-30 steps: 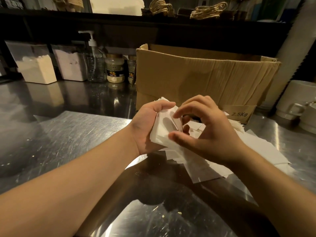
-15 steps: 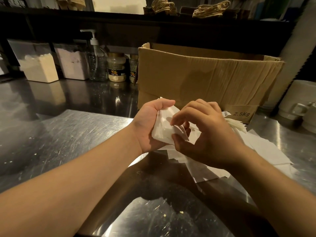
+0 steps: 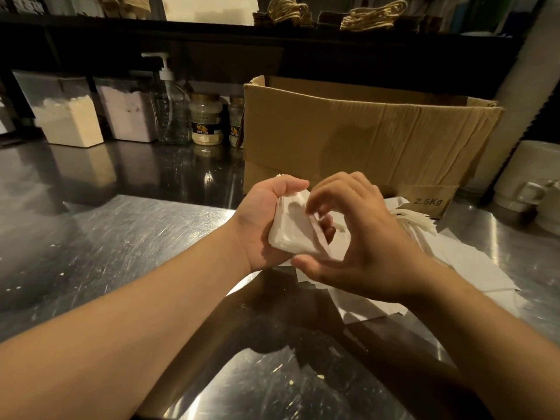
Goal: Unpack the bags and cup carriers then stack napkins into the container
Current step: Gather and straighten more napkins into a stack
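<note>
While a wad of napkins (image 3: 292, 230) is gripped in the left hand (image 3: 263, 221), its front sheet is touched by the right hand (image 3: 360, 237).

The left fingers are curled round the wad above the steel worktop (image 3: 115, 237); the right fingers are bent, thumb at the lower edge, though a pinch cannot be told. More loose napkins (image 3: 472, 265) are spread just before the cardboard box (image 3: 363, 137).

Two hands, left (image 3: 263, 221) and right (image 3: 368, 237). One box (image 3: 357, 137) on the bench (image 3: 100, 237). Two tubs of powder, (image 3: 65, 112) and (image 3: 127, 112). One pump bottle (image 3: 171, 113). Two jars, (image 3: 208, 119) and (image 3: 236, 121). One napkin wad (image 3: 292, 230), held, plus loose napkins (image 3: 466, 265) (too overlapped to count).
</note>
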Demonstrator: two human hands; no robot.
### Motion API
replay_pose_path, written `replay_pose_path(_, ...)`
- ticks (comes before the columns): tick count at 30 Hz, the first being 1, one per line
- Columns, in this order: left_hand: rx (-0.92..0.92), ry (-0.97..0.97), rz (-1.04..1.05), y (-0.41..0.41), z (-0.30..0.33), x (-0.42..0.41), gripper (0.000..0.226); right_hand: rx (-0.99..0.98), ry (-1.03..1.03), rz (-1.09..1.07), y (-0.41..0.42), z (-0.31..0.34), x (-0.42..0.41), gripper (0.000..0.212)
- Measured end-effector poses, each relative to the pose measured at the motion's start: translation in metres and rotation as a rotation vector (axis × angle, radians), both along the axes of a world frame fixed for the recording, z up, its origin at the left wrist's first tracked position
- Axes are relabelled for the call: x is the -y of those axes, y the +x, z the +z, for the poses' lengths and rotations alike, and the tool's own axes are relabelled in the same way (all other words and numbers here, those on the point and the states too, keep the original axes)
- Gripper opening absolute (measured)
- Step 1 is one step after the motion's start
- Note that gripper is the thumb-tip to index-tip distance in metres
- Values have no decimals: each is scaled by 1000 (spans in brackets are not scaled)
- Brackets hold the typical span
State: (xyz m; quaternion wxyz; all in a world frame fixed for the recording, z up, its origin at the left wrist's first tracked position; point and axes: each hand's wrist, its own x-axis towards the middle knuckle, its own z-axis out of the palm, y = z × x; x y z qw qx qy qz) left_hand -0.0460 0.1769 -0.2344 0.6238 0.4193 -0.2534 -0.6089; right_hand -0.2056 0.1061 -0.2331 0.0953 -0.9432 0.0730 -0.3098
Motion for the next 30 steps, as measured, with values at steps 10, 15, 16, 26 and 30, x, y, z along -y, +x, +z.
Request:
replay_pose_path(10,75,-65,-105,1,-5,-1,38,-164,302,-68,2,0,4,133)
replay_pose_path(15,128,-76,-112,-2,-3,-2,46,-183,318,-56,2,-2,2,131)
replay_pose_path(16,137,-72,-112,-3,-3,-3,46,-193,322,-52,2,-2,3,131)
replay_pose_path(26,-65,-93,-103,10,0,-1,49,111,540,-112,-6,13,15,34)
replay_pose_path(30,-156,-124,-30,11,3,-3,41,-176,404,-191,-9,18,20,7)
